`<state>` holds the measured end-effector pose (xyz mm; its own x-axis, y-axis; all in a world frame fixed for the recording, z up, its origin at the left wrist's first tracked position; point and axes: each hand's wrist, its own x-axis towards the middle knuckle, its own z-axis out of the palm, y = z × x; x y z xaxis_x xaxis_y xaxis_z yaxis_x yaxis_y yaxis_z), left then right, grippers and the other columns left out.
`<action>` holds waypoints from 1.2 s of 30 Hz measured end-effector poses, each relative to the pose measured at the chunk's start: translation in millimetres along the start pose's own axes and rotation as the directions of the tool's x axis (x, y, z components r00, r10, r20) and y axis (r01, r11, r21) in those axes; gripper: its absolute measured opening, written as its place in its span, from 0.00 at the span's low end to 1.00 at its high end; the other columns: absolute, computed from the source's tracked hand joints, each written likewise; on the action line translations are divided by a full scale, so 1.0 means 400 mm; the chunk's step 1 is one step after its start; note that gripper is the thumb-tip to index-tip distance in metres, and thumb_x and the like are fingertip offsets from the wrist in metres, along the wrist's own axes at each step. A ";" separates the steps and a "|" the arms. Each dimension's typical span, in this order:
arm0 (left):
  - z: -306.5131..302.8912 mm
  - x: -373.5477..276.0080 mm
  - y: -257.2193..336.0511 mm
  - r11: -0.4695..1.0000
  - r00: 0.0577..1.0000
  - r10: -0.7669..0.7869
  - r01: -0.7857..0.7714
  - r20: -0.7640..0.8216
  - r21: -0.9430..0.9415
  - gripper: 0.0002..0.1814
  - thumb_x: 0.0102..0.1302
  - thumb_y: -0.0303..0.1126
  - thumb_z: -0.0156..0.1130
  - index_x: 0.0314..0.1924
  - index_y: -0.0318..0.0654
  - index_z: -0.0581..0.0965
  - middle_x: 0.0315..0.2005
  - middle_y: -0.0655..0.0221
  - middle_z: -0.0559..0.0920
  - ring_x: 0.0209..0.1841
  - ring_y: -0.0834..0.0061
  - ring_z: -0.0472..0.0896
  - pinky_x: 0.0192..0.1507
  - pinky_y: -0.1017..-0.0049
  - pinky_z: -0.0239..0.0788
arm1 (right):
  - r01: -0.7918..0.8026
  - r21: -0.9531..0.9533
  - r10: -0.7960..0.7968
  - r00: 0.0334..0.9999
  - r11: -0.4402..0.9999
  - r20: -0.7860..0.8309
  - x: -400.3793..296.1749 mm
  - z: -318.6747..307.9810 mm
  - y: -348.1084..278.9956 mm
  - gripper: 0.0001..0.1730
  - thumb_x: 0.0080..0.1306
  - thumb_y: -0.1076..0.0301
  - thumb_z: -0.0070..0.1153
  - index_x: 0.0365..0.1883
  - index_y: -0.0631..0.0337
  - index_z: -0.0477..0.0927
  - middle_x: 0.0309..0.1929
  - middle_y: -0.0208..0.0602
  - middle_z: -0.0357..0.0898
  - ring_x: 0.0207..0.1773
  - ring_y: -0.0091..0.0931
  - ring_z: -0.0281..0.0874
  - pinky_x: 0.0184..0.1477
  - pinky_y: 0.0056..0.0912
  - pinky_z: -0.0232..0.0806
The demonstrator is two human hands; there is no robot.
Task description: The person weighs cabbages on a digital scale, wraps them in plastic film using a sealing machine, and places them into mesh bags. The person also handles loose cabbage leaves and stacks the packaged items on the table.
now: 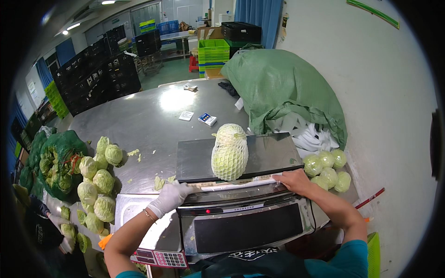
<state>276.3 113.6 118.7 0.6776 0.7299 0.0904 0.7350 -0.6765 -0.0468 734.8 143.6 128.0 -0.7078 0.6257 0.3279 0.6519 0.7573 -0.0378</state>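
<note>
A Chinese cabbage in a white foam net (230, 153) stands on the steel top of a wrapping machine (194, 153). In front of it lies a roll of printed plastic film (240, 183). My left hand (172, 198), in a white glove, grips the film at its left end. My right hand (293, 181), bare, has its fingers on the film near the right end. Nearer to me is the machine's dark flat plate (248, 227), with a small red light above its left part. A scale with a pink keypad (170, 259) sits at the lower left.
Cabbages (103, 181) and a green net sack of them (62, 163) are at the left, beside a co-worker's gloved hand (58, 219). Film-wrapped cabbages (328, 177) lie at the right, below a large green woven sack (288, 83). Small cards (207, 119) lie farther back.
</note>
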 end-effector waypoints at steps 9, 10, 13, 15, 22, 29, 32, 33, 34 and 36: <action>-0.358 -0.040 0.054 0.633 0.873 -0.225 -0.207 -0.433 -0.746 0.06 0.76 0.24 0.47 0.41 0.36 0.73 0.26 0.61 0.83 0.25 0.71 0.85 0.24 0.78 0.72 | -0.199 0.652 0.429 0.878 0.732 -0.214 0.000 -0.367 -0.133 0.07 0.66 0.74 0.58 0.27 0.64 0.81 0.17 0.29 0.76 0.19 0.21 0.73 0.25 0.24 0.65; -0.366 -0.023 0.042 0.590 0.772 -0.335 -0.274 -0.540 -0.759 0.06 0.76 0.25 0.47 0.41 0.37 0.73 0.28 0.59 0.84 0.25 0.69 0.85 0.27 0.77 0.74 | -0.038 0.672 0.356 0.869 0.740 -0.343 0.021 -0.396 -0.125 0.06 0.66 0.74 0.57 0.29 0.64 0.81 0.20 0.31 0.79 0.22 0.23 0.75 0.27 0.24 0.66; -0.404 0.106 -0.034 0.298 0.587 -0.589 -0.482 -0.556 -0.824 0.07 0.76 0.28 0.49 0.42 0.35 0.75 0.39 0.58 0.85 0.38 0.76 0.84 0.48 0.72 0.75 | 0.096 0.579 0.343 0.724 0.810 -0.599 0.169 -0.341 0.008 0.07 0.69 0.78 0.50 0.41 0.65 0.81 0.35 0.34 0.85 0.42 0.31 0.80 0.45 0.32 0.68; -0.367 0.310 -0.104 0.345 0.501 -0.705 -0.376 -0.502 -0.860 0.07 0.73 0.24 0.50 0.44 0.34 0.76 0.41 0.57 0.85 0.39 0.72 0.84 0.50 0.70 0.76 | -0.071 -0.020 0.052 0.868 0.997 -0.494 0.287 -0.256 0.121 0.17 0.63 0.81 0.50 0.50 0.64 0.78 0.46 0.38 0.83 0.51 0.36 0.77 0.55 0.41 0.64; 0.083 0.300 -0.224 0.789 0.946 0.022 -0.215 -0.324 -0.576 0.44 0.55 0.27 0.66 0.71 0.34 0.58 0.71 0.44 0.52 0.69 0.46 0.66 0.69 0.56 0.59 | -0.094 0.319 0.007 0.965 0.943 0.263 0.300 0.080 0.162 0.68 0.52 0.59 0.73 0.77 0.64 0.35 0.68 0.63 0.63 0.61 0.53 0.69 0.64 0.48 0.61; -0.043 0.390 -0.129 0.822 0.994 0.081 -0.026 0.072 -0.569 0.61 0.46 0.20 0.69 0.78 0.48 0.45 0.72 0.31 0.33 0.67 0.39 0.65 0.67 0.55 0.60 | -0.068 0.530 -0.017 0.988 0.845 0.154 0.326 0.185 0.104 0.73 0.48 0.55 0.77 0.78 0.58 0.35 0.79 0.60 0.30 0.81 0.48 0.34 0.77 0.48 0.40; 0.006 0.408 -0.145 0.783 0.962 0.150 -0.257 -0.228 -0.567 0.60 0.45 0.25 0.72 0.77 0.50 0.49 0.72 0.31 0.39 0.70 0.35 0.58 0.70 0.56 0.54 | -0.010 0.685 0.015 1.000 0.728 -0.002 0.342 0.200 0.097 0.71 0.46 0.62 0.78 0.79 0.51 0.38 0.79 0.55 0.39 0.81 0.44 0.40 0.77 0.46 0.42; 0.000 0.404 -0.134 0.784 0.942 0.157 -0.301 -0.296 -0.543 0.60 0.45 0.26 0.73 0.77 0.50 0.50 0.72 0.31 0.41 0.71 0.34 0.56 0.71 0.56 0.53 | -0.051 0.737 0.040 0.999 0.674 0.032 0.337 0.186 0.088 0.70 0.46 0.63 0.78 0.79 0.52 0.40 0.79 0.54 0.41 0.80 0.43 0.42 0.77 0.45 0.44; -0.009 0.394 -0.123 0.753 0.945 0.146 -0.298 -0.293 -0.586 0.59 0.46 0.29 0.74 0.76 0.50 0.51 0.72 0.32 0.43 0.72 0.35 0.55 0.71 0.55 0.52 | -0.090 0.783 0.061 0.996 0.615 0.066 0.332 0.167 0.082 0.69 0.46 0.63 0.78 0.78 0.52 0.42 0.78 0.52 0.44 0.80 0.42 0.45 0.76 0.44 0.46; -0.033 0.340 -0.096 0.686 0.956 0.106 -0.271 -0.275 -0.676 0.57 0.49 0.34 0.75 0.76 0.50 0.52 0.71 0.33 0.48 0.73 0.36 0.52 0.72 0.54 0.51 | -0.193 0.880 0.122 0.980 0.434 0.154 0.320 0.111 0.032 0.65 0.47 0.63 0.78 0.77 0.55 0.49 0.76 0.48 0.53 0.77 0.39 0.54 0.74 0.40 0.53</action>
<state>340.1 237.4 146.1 0.7182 0.5985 0.3550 0.3023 -0.7279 0.6155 640.6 241.7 127.6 -0.6563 0.7348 0.1712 0.1798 0.3727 -0.9104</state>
